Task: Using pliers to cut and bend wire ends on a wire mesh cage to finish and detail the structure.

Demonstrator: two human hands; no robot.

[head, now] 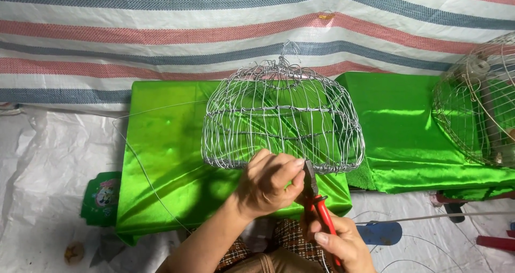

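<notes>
Wire cage: a dome-shaped cage of bare silver wire (pixel 281 117) stands upright on the left green block, its open rim down, a small wire loop at its top.
Cage rim: the lower front edge sits just above the two hands, near the front edge of the green cloth.
Left hand: the left hand (pixel 268 184) is curled at the cage's lower rim, fingers (pixel 287 171) bent in and pinched at the wire beside the plier tip; whether they actually grip a strand cannot be told.
Right hand: the right hand (pixel 343 243) is clenched around the red handles of the pliers, low in the view and right of the left hand.
Pliers: the red-handled pliers with dark metal jaws (pixel 316 195) point up and slightly left, the tip touching the cage rim beside the left thumb.
Desk: two low blocks draped in shiny green satin cloth (pixel 161 160) stand side by side, the cage on the left one.
Second cage: a rounder wire cage (pixel 477 98) lies tilted on the right green block, cut off by the picture's edge.
Loose wire: a long thin silver wire (pixel 142 163) arcs over the left block's cloth and down its front.
Backdrop: a striped tarpaulin in white, red and blue (pixel 161 31) hangs behind.
Floor: white plastic sheeting (pixel 48 160) covers it, with a blue sandal (pixel 382 233) near the right hand.
Lap: checked fabric (pixel 292 235) shows between the forearms.
</notes>
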